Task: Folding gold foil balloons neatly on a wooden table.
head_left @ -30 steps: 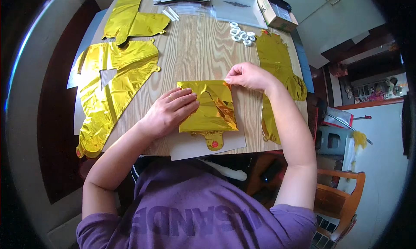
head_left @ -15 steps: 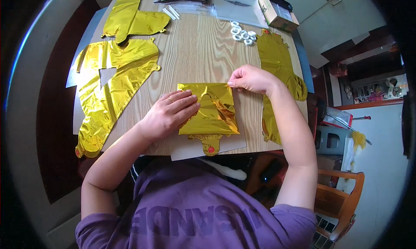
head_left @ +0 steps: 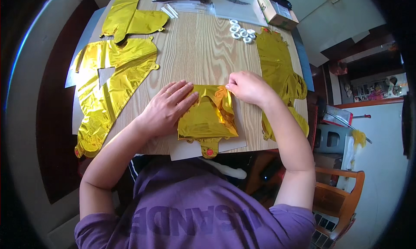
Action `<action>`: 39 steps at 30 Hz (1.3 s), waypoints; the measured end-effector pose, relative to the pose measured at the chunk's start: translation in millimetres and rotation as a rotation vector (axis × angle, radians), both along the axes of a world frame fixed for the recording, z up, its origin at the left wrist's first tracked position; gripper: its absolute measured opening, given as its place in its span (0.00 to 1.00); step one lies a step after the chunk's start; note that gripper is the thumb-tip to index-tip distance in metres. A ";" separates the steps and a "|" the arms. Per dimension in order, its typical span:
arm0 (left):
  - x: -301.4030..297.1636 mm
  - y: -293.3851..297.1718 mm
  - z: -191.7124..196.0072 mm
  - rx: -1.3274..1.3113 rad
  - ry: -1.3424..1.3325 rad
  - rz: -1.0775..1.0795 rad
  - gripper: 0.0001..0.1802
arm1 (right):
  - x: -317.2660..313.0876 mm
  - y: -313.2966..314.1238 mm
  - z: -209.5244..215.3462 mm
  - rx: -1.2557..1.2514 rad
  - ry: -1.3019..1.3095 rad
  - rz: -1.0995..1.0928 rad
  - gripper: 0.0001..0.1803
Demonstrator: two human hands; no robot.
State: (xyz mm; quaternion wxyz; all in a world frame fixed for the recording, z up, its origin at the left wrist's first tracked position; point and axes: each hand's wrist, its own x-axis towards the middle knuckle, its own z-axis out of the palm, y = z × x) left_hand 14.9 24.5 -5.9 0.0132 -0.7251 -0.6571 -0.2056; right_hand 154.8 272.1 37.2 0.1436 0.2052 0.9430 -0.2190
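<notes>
While the left hand point(head_left: 167, 103) lies flat across the left side of the folded foil point(head_left: 201, 125), its fingers stretched out and close together without gripping, the right hand point(head_left: 248, 88) has its fingers clamped on the upper right corner, as the head view shows. The gold piece sits at the near edge of the tabletop point(head_left: 190, 45), in front of the person, partly over a pale card point(head_left: 177, 151), with a tab bearing a red dot point(head_left: 209, 152) sticking out toward the body. Creases bunch along its right side, below the pinched corner. To judge by this, the step in hand is folding or straightening that corner; the next move seems to call for steady left pressure and a gentle pull by the right fingers, so that the thin sheet lies smooth without tearing. More gold foil rests on either side, a large piece point(head_left: 119, 80) to the left and another point(head_left: 277, 60) to the right, with white rings point(head_left: 235, 29) beyond
</notes>
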 end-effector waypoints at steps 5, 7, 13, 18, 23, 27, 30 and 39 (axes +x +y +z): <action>0.7 -1.4 -4.4 -0.021 -0.023 -0.006 0.37 | 7.9 -7.2 -2.5 0.047 0.074 -0.047 0.13; 1.6 -2.3 -3.8 -0.037 -0.035 -0.001 0.37 | 9.4 -7.8 -5.2 0.041 0.095 -0.053 0.12; 0.3 -5.1 -6.3 -0.064 -0.030 0.010 0.40 | 32.2 -31.5 -17.2 0.171 0.371 -0.091 0.13; 1.1 -4.9 -8.0 -0.067 -0.035 0.017 0.41 | 60.1 -35.0 -44.1 0.332 0.643 0.152 0.22; 1.7 -5.3 -7.3 -0.072 -0.039 0.009 0.41 | 73.4 -37.9 -57.0 0.350 0.542 0.179 0.27; 1.9 -7.1 -6.0 -0.079 -0.043 0.004 0.43 | 77.4 -38.1 -58.7 0.340 0.476 0.164 0.30; 1.1 -6.9 -6.5 -0.086 -0.061 -0.001 0.46 | 79.7 -37.5 -56.0 0.353 0.426 0.179 0.32; 0.2 -7.2 -6.0 -0.105 -0.051 0.000 0.47 | 74.2 -46.3 -38.3 0.320 0.315 0.286 0.47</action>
